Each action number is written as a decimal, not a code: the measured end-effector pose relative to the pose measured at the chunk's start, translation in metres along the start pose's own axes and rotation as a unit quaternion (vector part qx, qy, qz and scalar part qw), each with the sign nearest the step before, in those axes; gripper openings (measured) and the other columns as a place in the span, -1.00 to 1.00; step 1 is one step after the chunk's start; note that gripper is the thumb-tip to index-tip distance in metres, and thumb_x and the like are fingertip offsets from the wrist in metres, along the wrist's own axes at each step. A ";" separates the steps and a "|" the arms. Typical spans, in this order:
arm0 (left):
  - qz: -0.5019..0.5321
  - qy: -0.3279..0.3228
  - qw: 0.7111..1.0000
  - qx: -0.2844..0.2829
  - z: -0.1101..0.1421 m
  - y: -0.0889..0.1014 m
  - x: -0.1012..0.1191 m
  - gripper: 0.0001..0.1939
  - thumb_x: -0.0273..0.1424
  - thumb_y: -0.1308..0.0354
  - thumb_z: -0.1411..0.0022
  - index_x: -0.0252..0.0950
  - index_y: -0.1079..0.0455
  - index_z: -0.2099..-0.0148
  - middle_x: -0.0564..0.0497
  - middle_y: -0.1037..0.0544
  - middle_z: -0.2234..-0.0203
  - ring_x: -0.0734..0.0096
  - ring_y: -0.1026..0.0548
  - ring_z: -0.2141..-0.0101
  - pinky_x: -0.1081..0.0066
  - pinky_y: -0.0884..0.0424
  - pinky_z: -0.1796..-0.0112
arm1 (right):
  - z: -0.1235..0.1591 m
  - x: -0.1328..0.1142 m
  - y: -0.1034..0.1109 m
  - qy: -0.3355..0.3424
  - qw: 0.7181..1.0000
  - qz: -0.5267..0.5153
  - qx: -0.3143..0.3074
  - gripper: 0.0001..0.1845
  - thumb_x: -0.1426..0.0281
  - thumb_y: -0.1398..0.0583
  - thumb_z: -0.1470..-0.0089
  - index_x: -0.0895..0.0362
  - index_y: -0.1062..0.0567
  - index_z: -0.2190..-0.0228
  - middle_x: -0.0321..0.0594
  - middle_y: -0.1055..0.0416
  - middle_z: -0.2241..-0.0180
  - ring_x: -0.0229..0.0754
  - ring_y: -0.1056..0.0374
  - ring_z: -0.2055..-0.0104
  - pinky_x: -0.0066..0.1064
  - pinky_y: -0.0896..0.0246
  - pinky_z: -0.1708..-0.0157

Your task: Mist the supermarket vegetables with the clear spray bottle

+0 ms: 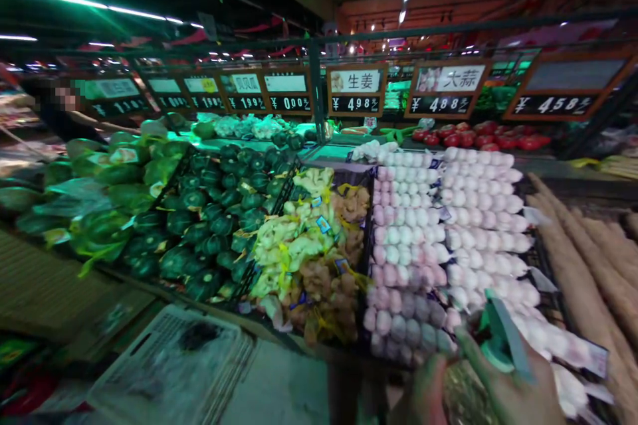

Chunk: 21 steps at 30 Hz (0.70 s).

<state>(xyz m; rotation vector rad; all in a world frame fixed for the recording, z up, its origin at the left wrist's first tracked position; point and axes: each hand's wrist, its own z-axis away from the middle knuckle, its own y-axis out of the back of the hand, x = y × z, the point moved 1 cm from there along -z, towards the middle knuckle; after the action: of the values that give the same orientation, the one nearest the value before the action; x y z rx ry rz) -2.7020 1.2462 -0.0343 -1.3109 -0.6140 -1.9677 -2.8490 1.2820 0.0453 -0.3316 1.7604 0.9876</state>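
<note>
My right hand (513,382) is low at the right edge of the stall, fingers wrapped round a net bag (466,395) with a green label (498,339) at its top. My left hand (423,385) is just left of the bag and blurred; its fingers do not show clearly. Both hands hover over the near end of rows of white and pink netted garlic (438,226). Left of the garlic lies a heap of ginger (309,259) tied with yellow bands.
Dark green squashes (219,212) and wrapped green melons (109,192) fill the left of the stall. Long brown yams (588,272) lie at the right, red tomatoes (478,136) behind. Price signs (356,89) hang above. A white crate (174,365) sits below. A person (64,113) stands far left.
</note>
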 end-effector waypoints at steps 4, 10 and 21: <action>0.016 -0.025 0.999 -0.018 -0.006 -0.009 -0.015 -0.08 0.06 -0.61 0.03 -0.17 -0.54 -0.33 -0.25 -0.65 -0.28 -0.36 -0.51 -0.37 -0.05 -0.43 -0.42 | -0.002 0.002 -0.003 -0.006 1.000 0.012 -0.023 -0.32 -0.14 -0.39 -0.08 0.02 -0.63 -0.08 -0.31 -0.61 0.37 -0.01 -0.54 0.36 -0.27 -0.46 0.30; 0.060 -0.155 0.980 -0.109 -0.029 -0.023 -0.021 0.27 -0.07 -0.75 0.53 -0.27 -0.49 -0.31 -0.29 -0.71 -0.16 -0.42 -0.63 -0.21 -0.16 -0.52 -0.34 | 0.001 0.011 0.004 -0.005 1.000 0.021 -0.004 -0.55 -0.06 -0.34 -0.22 0.03 -0.56 0.11 -0.35 -0.53 0.42 -0.07 -0.48 0.38 -0.31 -0.38 0.32; -0.065 -0.075 0.976 -0.193 -0.027 -0.080 -0.026 0.12 -0.35 -0.47 0.26 -0.35 -0.24 -0.40 -0.43 -0.61 -0.22 -0.41 -0.62 -0.20 -0.19 -0.56 -0.26 | 0.014 0.054 0.048 -0.028 0.998 0.020 0.051 -0.73 0.19 -0.27 -0.33 0.07 -0.52 0.04 -0.32 -0.53 0.34 -0.10 -0.46 0.31 -0.35 -0.36 0.28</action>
<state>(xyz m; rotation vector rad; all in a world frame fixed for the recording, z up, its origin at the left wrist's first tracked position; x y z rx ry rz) -2.7718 1.2867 -0.0692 -1.7049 -0.4069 -2.1850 -2.8927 1.3343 0.0180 -0.2032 1.7653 0.9240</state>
